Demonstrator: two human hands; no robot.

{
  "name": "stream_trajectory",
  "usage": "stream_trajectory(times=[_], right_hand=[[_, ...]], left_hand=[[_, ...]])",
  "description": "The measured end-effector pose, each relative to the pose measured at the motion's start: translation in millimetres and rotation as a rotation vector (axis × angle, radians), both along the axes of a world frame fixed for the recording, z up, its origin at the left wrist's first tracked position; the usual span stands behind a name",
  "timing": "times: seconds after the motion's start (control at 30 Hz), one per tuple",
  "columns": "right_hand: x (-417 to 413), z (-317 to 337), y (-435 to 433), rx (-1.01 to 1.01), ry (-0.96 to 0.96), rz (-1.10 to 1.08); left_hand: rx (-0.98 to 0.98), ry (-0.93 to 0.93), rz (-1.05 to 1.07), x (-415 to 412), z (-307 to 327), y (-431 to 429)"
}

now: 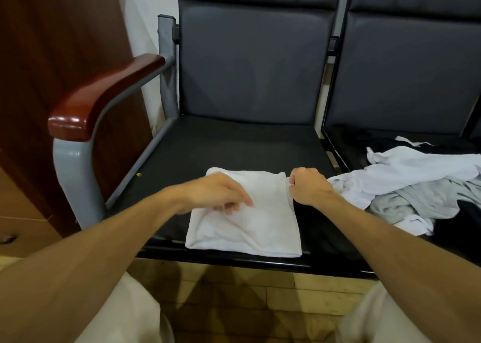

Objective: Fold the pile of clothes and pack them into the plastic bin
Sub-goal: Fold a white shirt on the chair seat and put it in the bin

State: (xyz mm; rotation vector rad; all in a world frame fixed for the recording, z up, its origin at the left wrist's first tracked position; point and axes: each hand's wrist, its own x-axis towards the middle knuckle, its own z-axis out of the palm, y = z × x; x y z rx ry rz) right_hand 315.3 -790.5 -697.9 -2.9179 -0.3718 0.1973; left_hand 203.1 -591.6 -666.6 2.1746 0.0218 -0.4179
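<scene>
A white towel [260, 228], folded into a rough rectangle, lies on the near half of a black chair seat [221, 147]. My left hand [216, 193] rests on the towel's left part, fingers bent down onto the cloth. At the towel's far right corner, my right hand [308, 185] is curled in a fist and pinches the edge. A loose pile of clothes [416, 186], white, grey and black, lies on the neighbouring seat to the right. No plastic bin is in view.
The seats are joined dark padded chairs with tall backs [250, 64]. A red-brown wooden armrest [104, 95] on a grey metal frame stands at the left, a wooden cabinet [39, 56] behind it. Wood floor [234, 290] lies below, my knees at the bottom edge.
</scene>
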Motion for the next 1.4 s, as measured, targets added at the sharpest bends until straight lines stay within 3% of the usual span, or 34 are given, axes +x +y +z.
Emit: stream_trajectory(times=[0.1,0.17,0.23,0.37,0.5,0.6,0.73,0.87,1.0,1.1,1.23,1.4], right_hand=[[-7.0,11.6,2.5,-0.094,0.122,-0.018],[-10.5,11.7,4.4,-0.13,0.187,-0.014],[-13.2,7.7,6.4,-0.14,0.231,-0.01],[-14.5,2.8,13.9,-0.245,0.244,0.022],[-16.0,5.8,22.9,-0.311,0.286,0.069],[-23.2,13.0,30.4,-0.221,0.373,0.109],[-33.3,23.0,31.7,0.269,0.412,0.029],[-53.8,35.7,28.9,0.775,0.482,-0.044],[-73.6,59.8,37.9,1.007,0.427,0.018],[-95.4,91.7,61.9,1.146,0.474,0.125],[-126.4,124.2,119.3,1.208,0.592,0.294],[-176.6,122.4,214.8,0.962,0.564,0.529]], left_hand=[[0.369,-0.132,0.311,18.9,-18.0,26.8],[0.58,0.004,0.37,24.8,-29.0,36.3],[0.63,0.181,0.388,25.8,-35.5,36.9],[0.74,0.297,0.251,29.8,-36.4,25.8],[0.438,0.199,0.304,32.4,-31.1,21.4],[0.317,0.078,0.39,30.6,-20.8,14.2],[0.318,0.101,0.545,22.3,-11.1,23.1],[-0.109,0.205,0.644,1.8,12.7,29.6],[-0.442,0.088,0.771,-20.2,46.9,51.5],[-0.54,-0.056,0.826,-53.0,72.5,76.9],[-0.575,-0.253,0.94,-114.5,93.0,114.9],[-0.498,-0.412,1.188,-207.0,76.0,167.2]])
